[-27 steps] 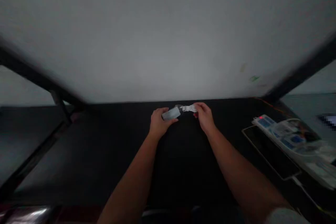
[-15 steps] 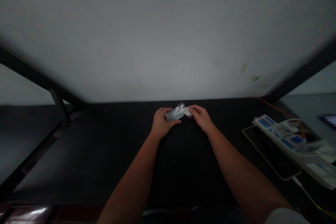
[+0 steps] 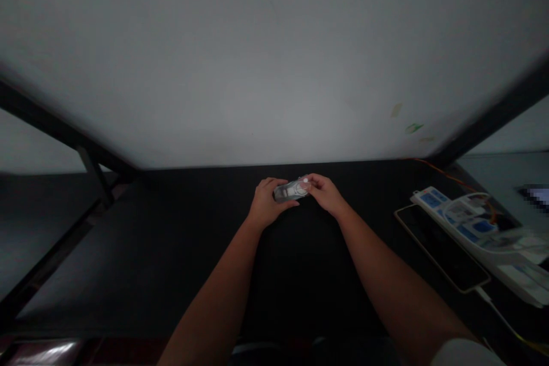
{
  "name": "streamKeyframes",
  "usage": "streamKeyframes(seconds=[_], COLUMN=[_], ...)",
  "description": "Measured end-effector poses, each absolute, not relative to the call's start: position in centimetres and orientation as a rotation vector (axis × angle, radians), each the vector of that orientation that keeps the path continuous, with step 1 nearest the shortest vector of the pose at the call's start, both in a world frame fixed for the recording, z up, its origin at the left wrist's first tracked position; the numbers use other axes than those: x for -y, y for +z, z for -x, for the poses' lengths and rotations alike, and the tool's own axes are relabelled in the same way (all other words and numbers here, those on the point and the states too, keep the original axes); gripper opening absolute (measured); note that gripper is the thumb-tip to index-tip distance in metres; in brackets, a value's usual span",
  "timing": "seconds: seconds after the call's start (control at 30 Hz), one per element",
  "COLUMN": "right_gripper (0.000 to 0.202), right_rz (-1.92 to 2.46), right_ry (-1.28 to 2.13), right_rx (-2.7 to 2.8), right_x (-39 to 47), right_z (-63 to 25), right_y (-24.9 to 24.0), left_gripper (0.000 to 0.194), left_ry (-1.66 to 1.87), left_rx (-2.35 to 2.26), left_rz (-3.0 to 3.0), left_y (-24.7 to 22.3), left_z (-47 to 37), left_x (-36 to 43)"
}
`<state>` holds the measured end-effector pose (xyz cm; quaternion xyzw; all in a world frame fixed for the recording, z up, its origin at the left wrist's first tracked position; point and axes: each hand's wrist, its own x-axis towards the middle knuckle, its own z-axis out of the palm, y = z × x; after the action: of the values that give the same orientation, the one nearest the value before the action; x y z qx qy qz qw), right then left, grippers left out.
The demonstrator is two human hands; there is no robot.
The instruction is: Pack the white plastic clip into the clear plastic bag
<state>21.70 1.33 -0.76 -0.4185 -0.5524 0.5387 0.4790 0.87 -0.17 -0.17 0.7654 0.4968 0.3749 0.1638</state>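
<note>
Spanning between both hands (image 3: 265, 204) (image 3: 327, 195), a small clear packet (image 3: 288, 191).

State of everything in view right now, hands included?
Left hand: closed on packet's left end.
Right hand: fingers pinched at packet's right end.
Packet: clear, held; sealed or open, can't tell.
White piece: overlaps packet; inside or on top, unclear.
Phone: face up, screen dark, cable attached.
Cable: plugged into phone.
</note>
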Motion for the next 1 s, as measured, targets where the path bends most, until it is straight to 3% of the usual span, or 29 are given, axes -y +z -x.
streamKeyframes(seconds=[0.53, 1.0], right_gripper=[0.040, 0.022], right_rz=[1.109, 1.177], right_ry=[1.186, 0.836], right_rx=[1.378, 1.511], right_x=[-1.30, -1.45], right_z=[-21.28, -21.58], right_y=[-1.10, -1.45], left_gripper=[0.056, 0.043], left_ry=[1.043, 1.082], left_rx=[-1.349, -1.404], left_rz=[-2.188, -2.099], left_y=[0.06, 0.00], left_z=[-1.37, -1.20], left_x=[0.23, 0.45])
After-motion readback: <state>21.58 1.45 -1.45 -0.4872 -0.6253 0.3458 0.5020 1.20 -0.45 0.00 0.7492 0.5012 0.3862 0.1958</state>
